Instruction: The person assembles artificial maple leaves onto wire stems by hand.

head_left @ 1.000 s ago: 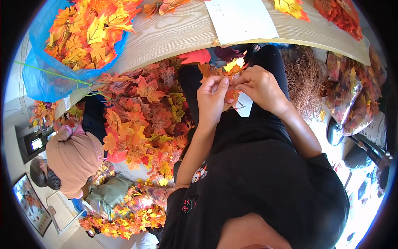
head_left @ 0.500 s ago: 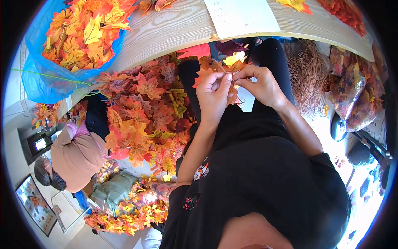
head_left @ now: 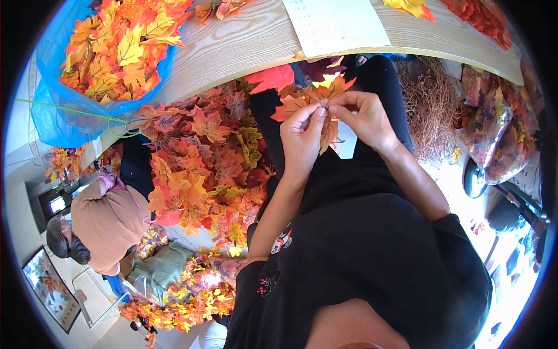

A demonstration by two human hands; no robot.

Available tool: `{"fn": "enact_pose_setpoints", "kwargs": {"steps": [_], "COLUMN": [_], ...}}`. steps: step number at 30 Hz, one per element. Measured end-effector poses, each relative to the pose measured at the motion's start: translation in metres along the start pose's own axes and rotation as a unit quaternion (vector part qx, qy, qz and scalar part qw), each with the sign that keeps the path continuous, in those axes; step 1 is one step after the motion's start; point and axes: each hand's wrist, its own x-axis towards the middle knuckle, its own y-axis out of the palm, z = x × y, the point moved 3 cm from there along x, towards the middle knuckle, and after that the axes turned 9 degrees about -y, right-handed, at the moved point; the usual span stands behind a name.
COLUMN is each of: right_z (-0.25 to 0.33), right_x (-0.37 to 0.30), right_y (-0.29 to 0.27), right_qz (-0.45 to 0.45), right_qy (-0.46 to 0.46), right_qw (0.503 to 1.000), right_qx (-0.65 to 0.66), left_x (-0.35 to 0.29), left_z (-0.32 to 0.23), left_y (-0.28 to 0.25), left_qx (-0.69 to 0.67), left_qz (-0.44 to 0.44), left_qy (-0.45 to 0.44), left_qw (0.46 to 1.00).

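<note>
In front of my lap, both hands pinch a strand of artificial maple leaves (head_left: 336,88) with orange, yellow, red and dark purple leaves. My left hand (head_left: 303,138) is closed, thumb against fingers, at the strand's near side. Close beside it, my right hand (head_left: 365,121) is also closed, its thumb and fingertips together on the same spot. The exact piece between the fingertips is too small to make out. A red leaf (head_left: 271,79) spreads out beyond my left hand, and a dark purple leaf (head_left: 318,70) lies at the far end, by the table edge.
A curved wooden table (head_left: 232,49) bears a paper sheet (head_left: 337,26). A blue plastic bag (head_left: 52,116) of leaves stands at the left. Leaf strands (head_left: 200,157) hang beside my left arm; brown twiggy vines (head_left: 430,110) hang at the right. A co-worker (head_left: 107,218) is at the left.
My fingertips have shifted slightly on the strand, and its orange leaves have turned and spread more into view. The co-worker's arm at the left has moved.
</note>
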Motion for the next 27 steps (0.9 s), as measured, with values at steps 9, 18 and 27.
{"fn": "enact_pose_setpoints", "kwargs": {"steps": [9, 18, 27], "right_z": [0.031, 0.039, 0.066], "right_x": [0.027, 0.034, 0.045], "right_y": [-0.019, -0.011, 0.0], "right_qz": [-0.032, -0.014, 0.041], "right_qy": [-0.205, -0.329, -0.37], "right_qw": [0.913, 0.815, 0.862], "right_qx": [-0.351, -0.476, -0.343], "left_x": [-0.008, -0.003, -0.004], "left_z": [-0.003, -0.013, 0.005], "left_y": [-0.018, -0.024, -0.024], "left_qx": [-0.02, -0.098, -0.212], "left_qz": [0.185, 0.198, 0.196], "left_qy": [-0.193, -0.28, -0.302], "left_qw": [0.963, 0.934, 0.909]}}
